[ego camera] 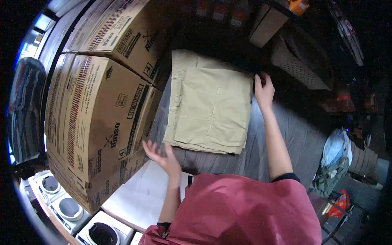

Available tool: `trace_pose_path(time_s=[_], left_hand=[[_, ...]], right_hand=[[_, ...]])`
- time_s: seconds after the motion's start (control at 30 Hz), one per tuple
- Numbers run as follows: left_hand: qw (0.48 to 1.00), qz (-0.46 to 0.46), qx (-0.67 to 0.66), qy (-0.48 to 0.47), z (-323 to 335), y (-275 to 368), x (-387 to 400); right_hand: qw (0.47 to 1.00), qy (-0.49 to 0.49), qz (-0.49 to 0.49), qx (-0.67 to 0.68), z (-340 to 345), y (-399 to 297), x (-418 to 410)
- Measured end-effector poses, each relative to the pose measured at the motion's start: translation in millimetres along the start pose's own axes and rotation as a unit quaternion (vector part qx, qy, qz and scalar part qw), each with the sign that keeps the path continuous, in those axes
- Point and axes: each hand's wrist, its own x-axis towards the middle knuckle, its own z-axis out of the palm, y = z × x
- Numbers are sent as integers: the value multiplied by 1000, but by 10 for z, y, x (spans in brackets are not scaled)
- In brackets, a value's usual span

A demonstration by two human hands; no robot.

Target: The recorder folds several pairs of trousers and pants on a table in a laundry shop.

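Observation:
A pair of khaki trousers [214, 113] lies folded into a rough square on a grey wood-grain table [196, 160], its waistband along the left side. What looks like more folded cloth shows beneath its edges. Just off the near left corner, my left hand [163, 157] is raised with its fingers apart and holds nothing. My right hand [264, 88] is at the far right corner of the trousers, thumb and fingers bent around a dark gap. Whether it touches a dark item there, I cannot tell.
Stacked Rinso cardboard boxes [101, 122] stand close on the left. Front-loading machines [70, 208] are lower left, and a striped folded textile [27, 110] is at the far left. A perforated basket [294, 64] sits in shadow at the upper right. Clothes [333, 162] hang or lie at right.

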Motion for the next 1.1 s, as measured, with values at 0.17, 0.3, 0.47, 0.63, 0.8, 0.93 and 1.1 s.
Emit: trace_pose_path(time_s=[0.17,0.3,0.47,0.63,0.8,0.93,1.1], left_hand=[[961,-21,68,-266,470,458,884],[862,36,302,-405,961,606,975],[936,35,7,-351,822,588,933],[931,78,164,-316,938,186,1046],[913,298,184,-211,1241,642,979],[794,486,223,-288,1777,698,1059],[711,472,365,-372,2320,425,1164]], right_hand=[[993,-37,-103,32,-198,-45,-947],[991,-80,-97,-33,-134,-43,-1355],[966,-150,-154,-144,-113,-283,-1524],[960,-150,-171,-162,1,-414,-1624],[966,-146,-126,-172,-159,-589,-1450],[970,-106,-143,-163,45,-752,-1297],[971,-100,-105,-191,350,-435,-1302]])
